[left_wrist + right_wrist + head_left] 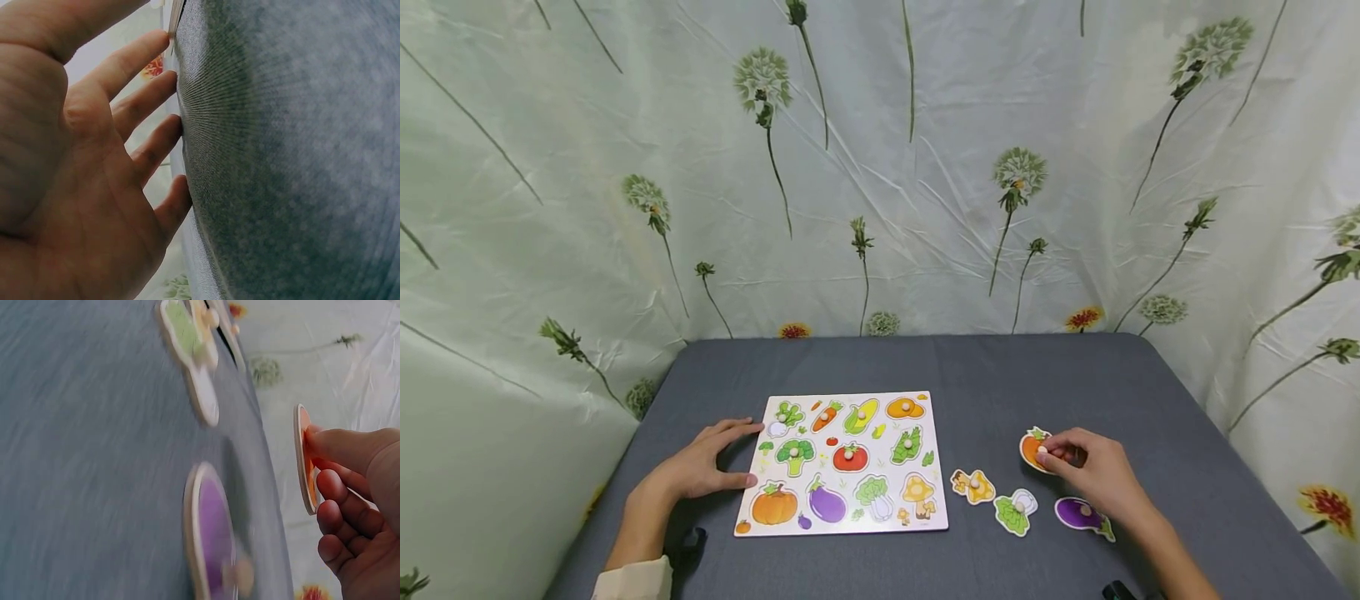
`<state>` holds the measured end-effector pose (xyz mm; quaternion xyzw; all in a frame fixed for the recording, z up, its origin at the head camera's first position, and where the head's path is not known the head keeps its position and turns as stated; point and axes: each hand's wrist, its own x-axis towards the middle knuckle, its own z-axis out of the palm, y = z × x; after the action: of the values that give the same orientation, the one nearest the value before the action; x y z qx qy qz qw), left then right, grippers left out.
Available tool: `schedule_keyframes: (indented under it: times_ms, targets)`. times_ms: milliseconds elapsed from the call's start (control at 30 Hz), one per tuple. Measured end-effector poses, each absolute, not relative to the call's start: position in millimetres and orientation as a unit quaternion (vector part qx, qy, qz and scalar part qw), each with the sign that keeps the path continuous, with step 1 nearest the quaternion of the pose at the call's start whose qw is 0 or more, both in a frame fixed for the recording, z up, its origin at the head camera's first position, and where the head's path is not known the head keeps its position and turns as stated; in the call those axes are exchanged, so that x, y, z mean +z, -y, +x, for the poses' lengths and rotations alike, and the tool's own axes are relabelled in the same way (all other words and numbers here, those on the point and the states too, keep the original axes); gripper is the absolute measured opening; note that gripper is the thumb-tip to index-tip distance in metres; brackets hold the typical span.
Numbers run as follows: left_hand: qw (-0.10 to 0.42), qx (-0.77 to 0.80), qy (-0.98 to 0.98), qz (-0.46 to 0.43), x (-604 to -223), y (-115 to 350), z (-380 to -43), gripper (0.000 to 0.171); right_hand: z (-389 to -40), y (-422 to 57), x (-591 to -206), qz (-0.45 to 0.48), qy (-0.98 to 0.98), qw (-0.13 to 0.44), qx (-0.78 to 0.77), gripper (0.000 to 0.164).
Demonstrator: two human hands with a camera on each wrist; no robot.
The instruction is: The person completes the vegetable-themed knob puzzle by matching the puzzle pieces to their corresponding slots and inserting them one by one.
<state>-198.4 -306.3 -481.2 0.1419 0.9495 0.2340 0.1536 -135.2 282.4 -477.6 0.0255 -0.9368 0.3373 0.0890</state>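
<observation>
From the head view, my right grip is narrow, thumb and fingers pinching the orange pumpkin piece at its pale knob, out to the right of the puzzle board. My left grip is spread wide at the board's left edge, thumb low and forefinger higher up along it. Between the board and my right side, on the grey cloth-covered counter, lie the mushroom piece, the leafy cabbage piece just beside it, and the eggplant piece nearer my right wrist. In the left wrist view, my palm fills the near side with the fingers fanned out, the forefinger reaching the board's edge (only a sliver of it shows up there). In the right wrist view, I hold the pumpkin piece on edge, up off the counter, with the flowered curtain behind it; below and to the left sits the eggplant piece, blurred at its peg, and farther off the cabbage and mushroom pieces.
</observation>
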Motion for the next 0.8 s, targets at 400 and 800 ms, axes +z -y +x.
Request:
schedule_keyframes:
  times_ms: [400,800]
  targets:
    - [0.149,0.228,-0.952,0.143,-481,307,-197,0.089,-158,-219,-473,0.096,0.915,0.081,0.383,0.009]
    - [0.143,0.237,-0.948,0.159,-478,306,-196,0.088,-167,-144,-474,0.172,0.89,0.029,0.421,0.008]
